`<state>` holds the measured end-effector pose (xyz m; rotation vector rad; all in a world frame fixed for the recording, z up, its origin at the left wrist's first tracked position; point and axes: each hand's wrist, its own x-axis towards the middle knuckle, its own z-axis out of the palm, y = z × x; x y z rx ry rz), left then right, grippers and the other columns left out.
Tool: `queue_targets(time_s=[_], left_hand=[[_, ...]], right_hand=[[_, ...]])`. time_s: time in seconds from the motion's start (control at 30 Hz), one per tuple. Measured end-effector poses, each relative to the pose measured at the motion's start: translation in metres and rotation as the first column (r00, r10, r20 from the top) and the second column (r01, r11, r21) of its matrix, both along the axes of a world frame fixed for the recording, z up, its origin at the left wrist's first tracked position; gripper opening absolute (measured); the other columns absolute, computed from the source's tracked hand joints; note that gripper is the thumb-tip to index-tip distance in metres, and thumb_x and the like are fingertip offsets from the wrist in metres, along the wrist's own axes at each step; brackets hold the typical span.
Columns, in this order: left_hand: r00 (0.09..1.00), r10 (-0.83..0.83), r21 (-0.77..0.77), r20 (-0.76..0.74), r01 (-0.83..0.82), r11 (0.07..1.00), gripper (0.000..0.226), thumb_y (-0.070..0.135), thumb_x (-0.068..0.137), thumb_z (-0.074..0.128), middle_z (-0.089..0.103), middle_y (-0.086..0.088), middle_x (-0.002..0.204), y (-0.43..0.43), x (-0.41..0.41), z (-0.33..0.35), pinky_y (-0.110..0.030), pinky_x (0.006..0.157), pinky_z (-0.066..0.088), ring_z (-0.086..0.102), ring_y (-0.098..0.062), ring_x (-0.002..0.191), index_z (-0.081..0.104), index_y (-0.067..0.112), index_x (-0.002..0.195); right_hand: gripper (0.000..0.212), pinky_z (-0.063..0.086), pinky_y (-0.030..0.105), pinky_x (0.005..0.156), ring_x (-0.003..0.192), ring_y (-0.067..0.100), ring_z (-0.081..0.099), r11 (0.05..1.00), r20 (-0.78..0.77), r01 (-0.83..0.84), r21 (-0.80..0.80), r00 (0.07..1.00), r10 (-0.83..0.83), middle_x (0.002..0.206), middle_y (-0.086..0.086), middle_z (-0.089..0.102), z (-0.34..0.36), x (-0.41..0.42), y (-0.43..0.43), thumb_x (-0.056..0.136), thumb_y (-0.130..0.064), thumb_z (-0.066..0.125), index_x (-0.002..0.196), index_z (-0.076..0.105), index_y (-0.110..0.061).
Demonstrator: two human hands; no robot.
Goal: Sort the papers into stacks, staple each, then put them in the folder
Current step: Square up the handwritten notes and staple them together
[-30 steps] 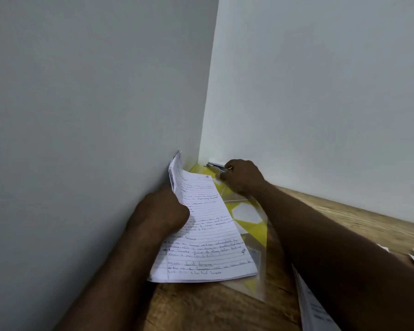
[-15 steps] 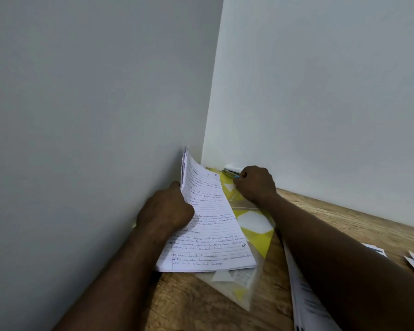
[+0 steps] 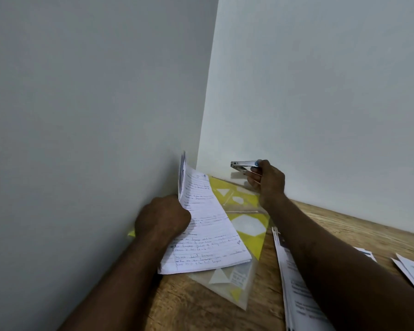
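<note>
Up comes the right hand (image 3: 269,181), lifting the stapler (image 3: 244,165) off the desk (image 3: 344,225), grip curled around it. Left hand (image 3: 163,217) clamps the handwritten stack (image 3: 208,225) atop the yellow folder (image 3: 246,225), against the wall.

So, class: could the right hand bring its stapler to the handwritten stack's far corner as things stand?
Probably yes: the right hand holds the stapler raised beside the handwritten stack, with nothing between.
</note>
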<state>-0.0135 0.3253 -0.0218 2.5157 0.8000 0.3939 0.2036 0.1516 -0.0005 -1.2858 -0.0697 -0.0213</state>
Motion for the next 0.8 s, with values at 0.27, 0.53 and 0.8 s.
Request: queue_targets(time_s=[0.27,0.53,0.8], left_hand=[[0.996,0.076,-0.029,0.041,-0.075,0.997,0.035,0.027,0.087,0.057,0.072,-0.005,0.121,-0.004,-0.001,0.0,-0.036,0.089,0.057,0.068,-0.035,0.107,0.07,0.024,0.119],[0.967,-0.034,-0.091,0.252,0.059,0.994,0.027,0.022,0.086,0.047,0.073,-0.011,0.106,-0.019,-0.013,0.007,-0.037,0.079,0.053,0.065,-0.037,0.093,0.067,0.022,0.104],[0.86,0.095,-0.257,0.501,0.044,0.965,0.029,0.016,0.097,0.052,0.07,-0.004,0.107,-0.038,-0.023,0.021,-0.035,0.079,0.047,0.058,-0.025,0.087,0.071,0.018,0.119]], right_hand=[[0.033,0.062,0.04,0.08,0.094,0.026,0.076,0.867,-0.186,-0.234,0.441,0.921,0.343,0.109,0.004,0.07,0.01,-0.038,-0.028,0.1,-0.048,0.065,0.101,0.06,-0.015],[0.035,0.051,0.019,0.043,0.052,0.013,0.066,0.901,-0.28,-0.213,0.378,0.902,0.33,0.071,0.002,0.064,0.009,-0.082,-0.067,0.105,-0.045,0.059,0.099,0.061,-0.011],[0.029,0.044,0.027,0.05,0.051,0.018,0.053,0.896,-0.168,-0.395,-0.204,0.916,0.365,0.068,0.01,0.059,0.005,-0.14,-0.091,0.11,-0.023,0.055,0.107,0.066,0.004]])
